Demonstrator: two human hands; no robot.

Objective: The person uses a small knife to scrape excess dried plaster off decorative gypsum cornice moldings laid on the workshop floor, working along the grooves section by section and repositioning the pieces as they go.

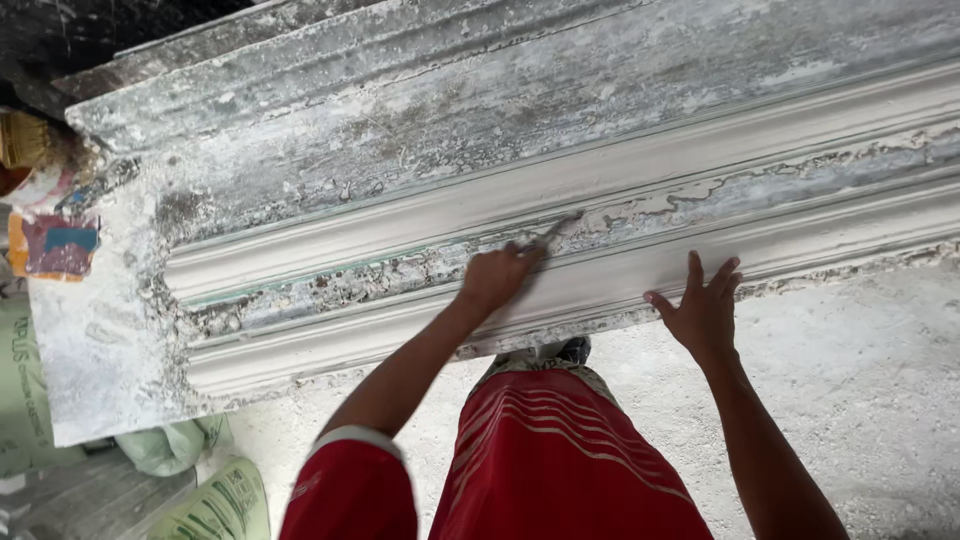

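A long white plaster moulding (420,215) with ridges and grooves lies on a plaster-crusted grey bench (400,110). My left hand (497,277) is closed on a small thin scraping tool (557,232) whose tip rests in the flaking middle groove of the moulding. My right hand (703,305) lies flat with fingers spread on the moulding's near ridge, to the right of the left hand. My red striped shorts (560,460) and a shoe show below.
Green printed sacks (215,500) lie on the floor at lower left. A stained cloth and a bundle of fibres (25,140) sit at the bench's left end. Pale dusty floor (860,380) stretches to the right. The bench's left edge is thick with dried plaster.
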